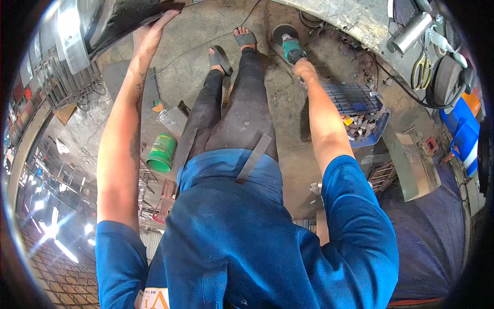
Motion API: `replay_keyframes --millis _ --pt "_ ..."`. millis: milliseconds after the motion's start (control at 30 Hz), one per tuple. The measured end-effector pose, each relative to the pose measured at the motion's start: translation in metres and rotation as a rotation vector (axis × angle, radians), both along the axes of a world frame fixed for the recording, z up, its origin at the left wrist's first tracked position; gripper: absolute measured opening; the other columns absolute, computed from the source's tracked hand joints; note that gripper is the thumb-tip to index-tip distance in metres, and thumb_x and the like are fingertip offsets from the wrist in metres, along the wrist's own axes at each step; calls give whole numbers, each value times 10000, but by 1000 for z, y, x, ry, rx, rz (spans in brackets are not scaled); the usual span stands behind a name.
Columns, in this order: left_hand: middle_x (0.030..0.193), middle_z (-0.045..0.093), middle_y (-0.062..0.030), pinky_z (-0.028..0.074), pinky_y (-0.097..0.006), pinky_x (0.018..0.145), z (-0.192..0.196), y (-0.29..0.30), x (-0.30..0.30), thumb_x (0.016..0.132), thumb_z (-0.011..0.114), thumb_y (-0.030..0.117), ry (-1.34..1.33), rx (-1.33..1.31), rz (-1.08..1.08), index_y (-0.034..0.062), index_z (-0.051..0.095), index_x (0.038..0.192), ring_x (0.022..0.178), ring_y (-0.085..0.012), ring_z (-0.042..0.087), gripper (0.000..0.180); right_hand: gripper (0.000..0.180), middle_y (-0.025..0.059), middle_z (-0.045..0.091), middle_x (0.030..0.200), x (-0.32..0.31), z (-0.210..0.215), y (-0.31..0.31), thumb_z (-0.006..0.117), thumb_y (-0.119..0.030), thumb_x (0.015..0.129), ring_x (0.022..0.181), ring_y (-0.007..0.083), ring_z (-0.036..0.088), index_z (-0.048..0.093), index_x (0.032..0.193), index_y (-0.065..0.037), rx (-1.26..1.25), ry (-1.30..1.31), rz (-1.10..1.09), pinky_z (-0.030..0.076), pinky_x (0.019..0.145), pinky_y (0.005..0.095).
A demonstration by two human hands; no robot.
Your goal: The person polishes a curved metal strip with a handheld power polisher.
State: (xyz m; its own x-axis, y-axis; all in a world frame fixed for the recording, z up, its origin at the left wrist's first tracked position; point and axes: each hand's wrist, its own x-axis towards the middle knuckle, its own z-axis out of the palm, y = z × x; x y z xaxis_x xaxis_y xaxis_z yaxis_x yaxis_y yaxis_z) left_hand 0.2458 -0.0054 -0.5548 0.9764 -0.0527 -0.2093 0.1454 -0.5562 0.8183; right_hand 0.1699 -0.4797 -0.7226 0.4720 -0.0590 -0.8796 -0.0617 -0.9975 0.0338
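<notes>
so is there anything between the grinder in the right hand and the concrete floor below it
Nothing visible stands in the way. The right hand grips the teal angle grinder, whose disc hangs over bare concrete floor. The sandalled feet and a black cable lie beside it, to the left, not under it.

A stained grey concrete floor spreads around a green bucket. Right of the bucket sits a blue plastic crate; far right, a blue tarp. Left of it, bright glare.
</notes>
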Motion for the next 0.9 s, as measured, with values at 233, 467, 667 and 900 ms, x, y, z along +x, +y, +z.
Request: replay_keyframes --millis 233,467,667,900 --pt "1074 732 -77 478 -295 945 15 -10 -15 948 582 51 -277 519 -28 110 759 1080 1029 -173 671 229 394 202 684 1158 34 7 18 503 -128 895 1015 294 686 618 1218 67 26 320 -140 547 846 408" --pt "732 634 -64 437 -276 680 98 -56 -34 803 745 62 -46 -132 425 -52 660 732 703 -139 560 159 356 214 730 984 7 -37 7 485 -84 872 826 293 738 652 1132 94 70 111 57 581 708 405" --pt "693 606 -92 402 -279 640 147 -24 -87 845 646 -8 -87 -256 483 -30 587 663 667 -145 523 193 215 214 722 857 21 -21 18 579 -85 816 727 303 727 702 898 71 134 124 -99 580 620 436" --pt "653 547 -80 443 -331 714 182 29 -167 868 602 15 -33 -288 809 13 495 617 626 -162 468 273 369 221 667 1215 6 -26 25 560 -98 840 975 353 713 666 1175 16 59 -105 161 575 804 441"
